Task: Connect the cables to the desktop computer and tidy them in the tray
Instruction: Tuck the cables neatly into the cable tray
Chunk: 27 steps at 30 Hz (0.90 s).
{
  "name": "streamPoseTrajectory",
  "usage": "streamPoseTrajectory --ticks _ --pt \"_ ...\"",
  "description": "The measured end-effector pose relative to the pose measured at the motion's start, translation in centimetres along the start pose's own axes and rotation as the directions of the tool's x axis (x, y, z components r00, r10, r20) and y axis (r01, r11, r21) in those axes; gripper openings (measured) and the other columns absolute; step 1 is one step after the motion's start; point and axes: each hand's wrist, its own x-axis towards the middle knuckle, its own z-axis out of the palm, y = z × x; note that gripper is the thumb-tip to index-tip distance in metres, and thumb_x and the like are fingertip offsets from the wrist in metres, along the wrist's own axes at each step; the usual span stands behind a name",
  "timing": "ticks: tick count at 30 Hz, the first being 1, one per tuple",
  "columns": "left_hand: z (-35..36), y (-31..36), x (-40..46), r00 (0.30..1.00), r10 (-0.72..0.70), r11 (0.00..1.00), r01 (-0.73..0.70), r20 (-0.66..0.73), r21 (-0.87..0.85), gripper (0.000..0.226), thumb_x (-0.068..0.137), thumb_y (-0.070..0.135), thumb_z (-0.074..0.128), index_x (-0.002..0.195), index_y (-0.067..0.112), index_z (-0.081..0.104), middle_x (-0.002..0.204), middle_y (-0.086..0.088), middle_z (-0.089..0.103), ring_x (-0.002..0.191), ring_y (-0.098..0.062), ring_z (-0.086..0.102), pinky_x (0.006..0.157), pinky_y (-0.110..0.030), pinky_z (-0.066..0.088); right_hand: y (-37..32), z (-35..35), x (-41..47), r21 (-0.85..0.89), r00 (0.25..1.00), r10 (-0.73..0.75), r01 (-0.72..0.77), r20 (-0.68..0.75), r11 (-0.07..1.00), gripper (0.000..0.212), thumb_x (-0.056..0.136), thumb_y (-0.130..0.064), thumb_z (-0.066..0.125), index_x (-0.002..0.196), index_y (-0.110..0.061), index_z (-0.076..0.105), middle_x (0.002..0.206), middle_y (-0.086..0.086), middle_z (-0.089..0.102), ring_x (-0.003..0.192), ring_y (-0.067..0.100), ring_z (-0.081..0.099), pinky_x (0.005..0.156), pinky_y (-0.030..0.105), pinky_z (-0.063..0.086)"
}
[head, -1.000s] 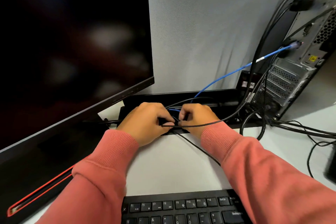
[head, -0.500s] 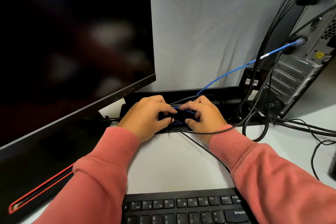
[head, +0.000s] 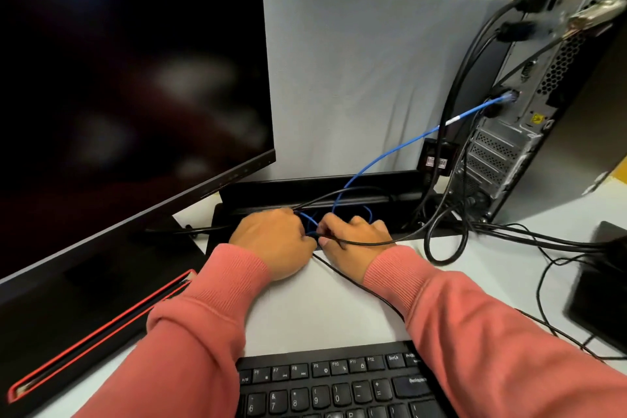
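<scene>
Hands [head: 310, 237] at tray [head: 390, 195] edge, cables [head: 359, 242] pinched
</scene>
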Motion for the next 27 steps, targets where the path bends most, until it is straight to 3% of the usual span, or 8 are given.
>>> streamPoseTrajectory --ticks 2,4,7,11,15,18,21,27 --pt "0.0 0.4 -0.1 0.999 -0.021 0.999 0.019 0.047 0.032 0.052 0.096 0.057 0.033 0.110 0.025 0.071 0.118 -0.001 0.064 0.110 -0.026 0.062 0.076 -0.036 0.036 0.0 -0.2 -0.1 0.026 1.000 0.024 -0.025 0.019 0.999 0.024 0.095 -0.052 0.041 0.116 -0.041 0.042 0.100 0.003 0.059 0.104 0.031 0.053 0.091 0.040 0.032" --pt "-0.1 0.5 -0.3 0.996 -0.050 0.998 0.047 0.068 0.046 0.052 0.095 0.059 0.030 0.103 0.026 0.070 0.116 -0.003 0.069 0.104 -0.027 0.063 0.074 -0.036 0.035 0.0 -0.4 -0.2 -0.041 0.999 0.009 -0.007 0.032 0.999 0.031 0.098 -0.052 0.039 0.123 -0.036 0.049 0.109 0.003 0.064 0.110 0.028 0.053 0.090 0.039 0.032" --pt "-0.4 0.6 -0.2 0.992 -0.093 0.993 0.087 0.081 0.075 0.040 0.097 0.056 0.030 0.087 0.029 0.058 0.110 -0.004 0.070 0.089 -0.025 0.058 0.073 -0.036 0.035 0.1 -0.5 -0.1 -0.117 0.998 -0.016 0.023 0.063 0.993 0.037 0.102 -0.051 0.035 0.115 -0.031 0.063 0.116 -0.004 0.058 0.111 0.024 0.048 0.084 0.037 0.029" --pt "-0.4 1.1 0.3 0.986 -0.139 0.989 0.133 0.095 0.066 0.038 0.098 0.053 0.030 0.086 0.027 0.054 0.103 -0.003 0.067 0.082 -0.022 0.048 0.073 -0.036 0.036 -0.2 -0.7 0.2 -0.081 0.996 0.043 -0.036 0.080 0.996 0.040 0.101 -0.051 0.040 0.105 -0.024 0.069 0.116 -0.003 0.052 0.111 0.023 0.046 0.085 0.035 0.027" --pt "0.0 -0.2 -0.4 0.990 -0.140 0.990 0.140 0.014 -0.034 0.039 0.097 0.051 0.039 0.075 0.025 0.058 0.075 0.004 0.054 0.072 -0.022 0.052 0.063 -0.033 0.037 0.1 -0.9 -0.1 0.077 1.000 0.021 -0.020 -0.017 0.997 0.047 0.094 -0.045 0.058 0.136 -0.024 0.056 0.131 -0.001 0.049 0.124 0.025 0.048 0.103 0.037 0.039" --pt "-0.2 -1.1 -0.8 0.991 -0.107 0.971 0.088 -0.075 -0.221 0.030 0.099 0.048 0.048 0.087 0.032 0.071 0.075 0.008 0.061 0.074 -0.020 0.061 0.060 -0.031 0.042 0.2 -1.4 -0.7 0.274 0.995 0.012 0.014 -0.095 0.962 0.069 0.085 -0.029 0.072 0.148 -0.025 0.042 0.137 0.003 0.047 0.129 0.026 0.046 0.110 0.041 0.040" --pt "-0.5 -1.2 -0.9 0.974 -0.114 0.925 0.032 -0.196 -0.379 0.018 0.097 0.039 0.058 0.097 0.036 0.076 0.077 0.012 0.065 0.077 -0.018 0.063 0.067 -0.031 0.050 0.6 -1.7 -0.9 0.327 0.990 0.014 0.034 -0.141 0.944 0.067 0.080 -0.020 0.075 0.141 -0.024 0.048 0.131 0.003 0.048 0.124 0.027 0.049 0.108 0.040 0.041" --pt "0.0 -1.3 -0.7 0.972 -0.040 0.936 -0.045 -0.232 -0.349 0.021 0.094 0.030 0.066 0.111 0.039 0.074 0.084 0.017 0.059 0.078 -0.007 0.058 0.075 -0.031 0.052 0.7 -1.7 -1.4 0.333 0.987 -0.008 0.061 -0.159 0.941 0.056 0.080 -0.020 0.077 0.133 -0.024 0.058 0.129 -0.002 0.048 0.122 0.023 0.048 0.107 0.032 0.040"
